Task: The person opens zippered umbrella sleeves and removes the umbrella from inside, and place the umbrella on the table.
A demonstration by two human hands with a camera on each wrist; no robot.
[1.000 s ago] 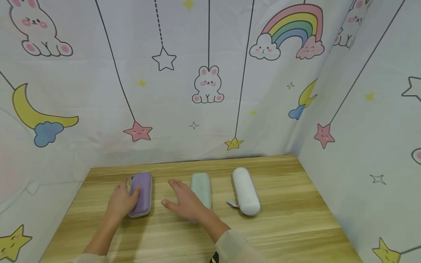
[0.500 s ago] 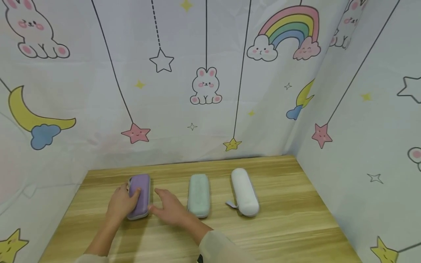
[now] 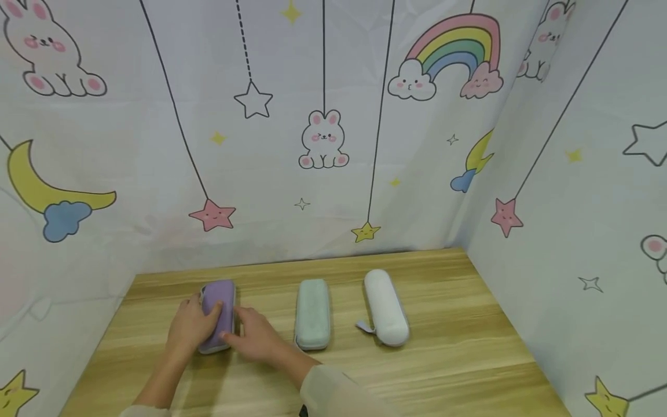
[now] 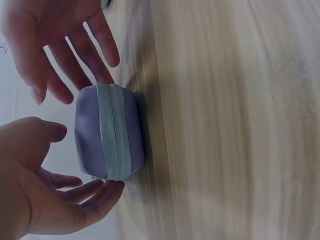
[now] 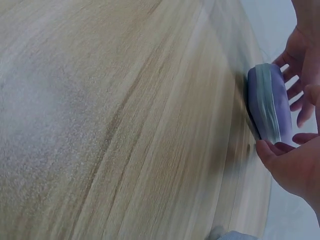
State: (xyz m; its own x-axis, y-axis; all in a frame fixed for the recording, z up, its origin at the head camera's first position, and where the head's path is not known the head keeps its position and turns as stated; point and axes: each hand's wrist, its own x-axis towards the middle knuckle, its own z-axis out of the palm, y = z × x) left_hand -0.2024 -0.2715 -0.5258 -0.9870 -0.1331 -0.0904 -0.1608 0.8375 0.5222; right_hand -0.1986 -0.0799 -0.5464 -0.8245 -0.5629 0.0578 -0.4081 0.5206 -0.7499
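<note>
A purple zip case (image 3: 224,294) lies lengthwise on the wooden table at the left. The left wrist view shows a pale grey-green zipper band around its side. My left hand (image 3: 189,327) is at the case's left side, its fingertips touching the edge. That hand's thumb (image 4: 56,131) stands apart from the case. From the other side, my right hand (image 3: 257,339) is at the case's right edge with its fingers extended. In the left wrist view the right hand's fingertips (image 4: 102,74) reach the case's far end; part of them is hidden behind it.
Right of the hands lies a mint-green zip case (image 3: 313,315). Farther right is a white rounded case (image 3: 387,307) with a short grey strap (image 3: 365,326). A white cloth (image 3: 271,231) with printed rabbits and stars hangs behind the wooden table (image 3: 443,370) and along its sides.
My right hand has moved left, from over the mint-green case to the right edge of the purple case. The left hand stays at the purple case. The head view has shifted slightly.
</note>
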